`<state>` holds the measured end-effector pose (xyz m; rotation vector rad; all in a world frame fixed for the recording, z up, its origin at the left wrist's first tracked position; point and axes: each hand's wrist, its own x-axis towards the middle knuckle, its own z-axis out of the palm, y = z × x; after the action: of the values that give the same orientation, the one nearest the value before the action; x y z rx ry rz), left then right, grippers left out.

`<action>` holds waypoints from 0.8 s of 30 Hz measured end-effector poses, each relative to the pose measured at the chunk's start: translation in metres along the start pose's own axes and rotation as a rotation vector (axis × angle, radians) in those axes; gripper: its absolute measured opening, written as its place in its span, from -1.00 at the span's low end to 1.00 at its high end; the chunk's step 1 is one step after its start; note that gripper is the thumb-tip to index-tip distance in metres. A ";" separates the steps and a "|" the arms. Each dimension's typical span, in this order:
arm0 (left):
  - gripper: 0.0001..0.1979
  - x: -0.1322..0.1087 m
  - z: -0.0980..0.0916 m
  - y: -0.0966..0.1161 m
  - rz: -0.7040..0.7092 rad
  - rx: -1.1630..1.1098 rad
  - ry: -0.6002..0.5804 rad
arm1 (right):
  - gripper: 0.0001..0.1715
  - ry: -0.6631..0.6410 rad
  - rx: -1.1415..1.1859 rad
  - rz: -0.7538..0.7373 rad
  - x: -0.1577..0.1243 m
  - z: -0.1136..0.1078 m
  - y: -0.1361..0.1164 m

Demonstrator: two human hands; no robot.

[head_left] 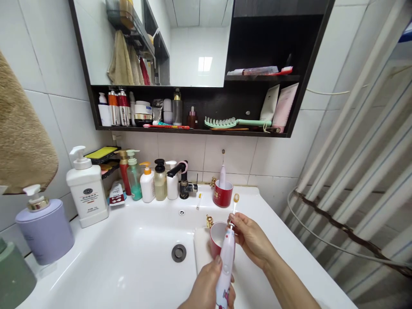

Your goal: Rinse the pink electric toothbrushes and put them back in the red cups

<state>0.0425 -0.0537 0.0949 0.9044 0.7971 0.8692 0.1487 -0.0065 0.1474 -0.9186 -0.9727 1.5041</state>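
Observation:
My left hand [209, 281] is wrapped round the pale pink handle of an electric toothbrush [227, 253], held tilted over the right side of the sink. The fingertips of my right hand [252, 238] pinch the lower end of its brush head [235, 201], just above the handle's tip. Whether the head sits fully on the handle, I cannot tell. Behind the handle a red cup [216, 240] with a gold figure handle stands on a white ledge, partly hidden. Farther back, a second red cup [222, 196] holds another electric toothbrush [222, 175] upright.
The white sink [138, 253] has a dark drain [179, 253] and a black faucet [183, 180]. Several pump bottles [148, 184] line the back left rim. A dark mirror cabinet [199, 132] with toiletries hangs above. A folded striped curtain [360, 171] hangs at right.

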 end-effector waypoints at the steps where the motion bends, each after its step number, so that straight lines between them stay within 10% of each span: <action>1: -0.40 -0.001 0.001 0.002 -0.012 -0.014 0.017 | -0.78 -0.014 -0.007 0.001 -0.001 0.001 0.001; 24: -0.47 0.000 -0.002 0.003 0.130 0.035 0.008 | -0.77 -0.049 0.018 -0.019 -0.009 0.023 0.002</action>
<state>0.0396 -0.0525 0.0965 0.9926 0.7691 0.9756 0.1277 -0.0177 0.1542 -0.8607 -0.9988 1.5240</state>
